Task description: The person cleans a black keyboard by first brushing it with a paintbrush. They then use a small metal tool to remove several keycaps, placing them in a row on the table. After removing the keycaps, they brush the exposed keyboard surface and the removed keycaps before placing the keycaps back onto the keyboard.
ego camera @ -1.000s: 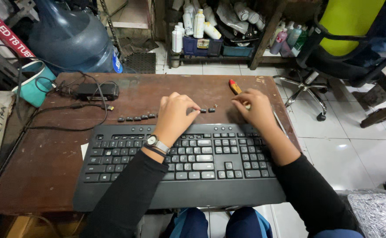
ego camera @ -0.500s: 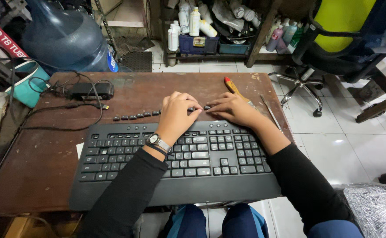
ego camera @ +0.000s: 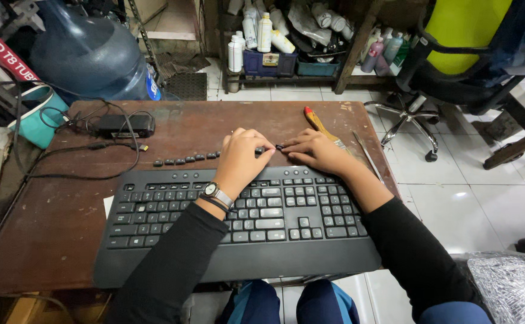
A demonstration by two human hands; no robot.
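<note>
A black keyboard lies on a worn brown table. Just beyond its top edge runs a row of small loose black keycaps. My left hand, with a wristwatch, is curled over the right end of that row, and what its fingertips hold is hidden. My right hand meets it fingertip to fingertip and pinches a small black keycap. Both forearms in black sleeves cross the keyboard.
A paintbrush with a red-tipped handle and a thin metal tool lie right of my right hand. A black power adapter with cables sits at the far left. Beyond the table are a water jug, a bottle shelf and an office chair.
My right hand has slid left from beside the paintbrush until its fingertips meet my left hand over the keycaps. My left hand has stayed at the row's right end.
</note>
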